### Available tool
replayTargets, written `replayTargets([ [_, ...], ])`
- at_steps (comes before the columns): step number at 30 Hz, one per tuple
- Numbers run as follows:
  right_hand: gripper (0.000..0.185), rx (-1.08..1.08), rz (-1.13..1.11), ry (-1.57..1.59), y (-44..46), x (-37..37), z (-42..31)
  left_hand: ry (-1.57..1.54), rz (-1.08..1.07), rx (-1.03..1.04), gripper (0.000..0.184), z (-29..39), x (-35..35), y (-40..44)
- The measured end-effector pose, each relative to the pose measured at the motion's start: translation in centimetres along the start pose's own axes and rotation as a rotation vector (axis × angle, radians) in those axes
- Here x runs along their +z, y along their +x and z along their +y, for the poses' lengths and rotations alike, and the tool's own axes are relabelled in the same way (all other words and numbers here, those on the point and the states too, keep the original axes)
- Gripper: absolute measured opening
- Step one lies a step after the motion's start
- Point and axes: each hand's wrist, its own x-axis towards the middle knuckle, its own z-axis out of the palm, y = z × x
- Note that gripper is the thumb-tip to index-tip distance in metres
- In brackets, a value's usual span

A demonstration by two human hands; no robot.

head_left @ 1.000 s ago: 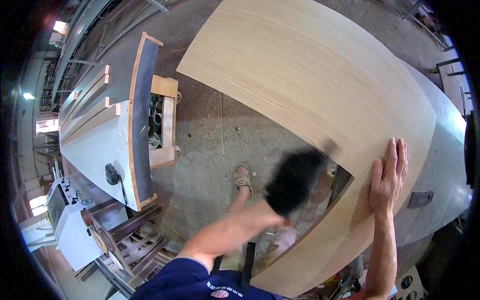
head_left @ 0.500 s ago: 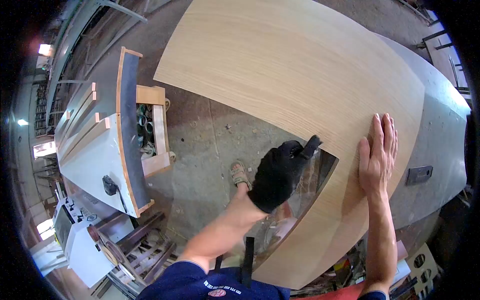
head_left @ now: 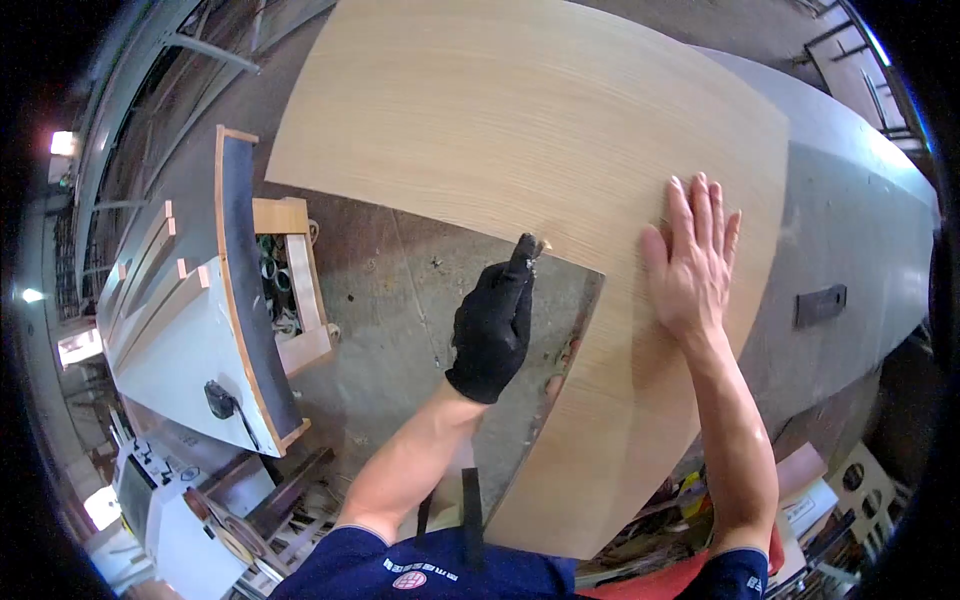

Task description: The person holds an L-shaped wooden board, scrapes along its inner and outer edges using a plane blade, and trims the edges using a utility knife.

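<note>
A large L-shaped wood-grain panel spreads out in front of me, with an inside corner facing my body. My left hand, in a black glove, is closed beside the long inner edge, left of that corner. At its fingertips shows a small yellowish thing, too small to name. My bare right hand lies flat on the panel's face, right of the inside corner, fingers stretched out.
A grey surface extends beyond the panel's right side, bearing a dark flat block. On the left stands a white-topped bench with wooden strips and a black adapter. A wooden frame sits beside it.
My gloved left hand has moved left along the inner edge, farther from the inside corner. The yellowish thing now shows at its fingertips. My right hand remains flat on the panel; the whole view has shifted.
</note>
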Motion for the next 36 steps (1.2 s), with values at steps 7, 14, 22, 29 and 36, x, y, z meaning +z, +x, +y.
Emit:
replayTargets([
  [7,0.060,-0.004,0.022,0.069,0.2,-0.2,-0.4,0.048,-0.140,0.120,0.048,2.7,1.9,0.4],
  [14,0.060,-0.003,0.016,0.056,0.2,-0.4,-0.5,0.159,-0.021,0.168,0.048,1.0,2.8,1.0],
  [22,0.059,-0.001,-0.005,0.040,0.1,-0.4,-0.5,0.194,-0.156,0.219,0.042,2.9,1.9,0.9],
  [29,0.061,-0.009,0.051,0.047,0.2,0.1,-0.3,0.283,-0.130,0.141,0.044,2.7,0.9,1.5],
  [36,0.059,-0.005,0.032,0.062,0.2,-0.3,-0.4,0.273,-0.078,0.035,0.050,2.4,-0.3,1.7],
])
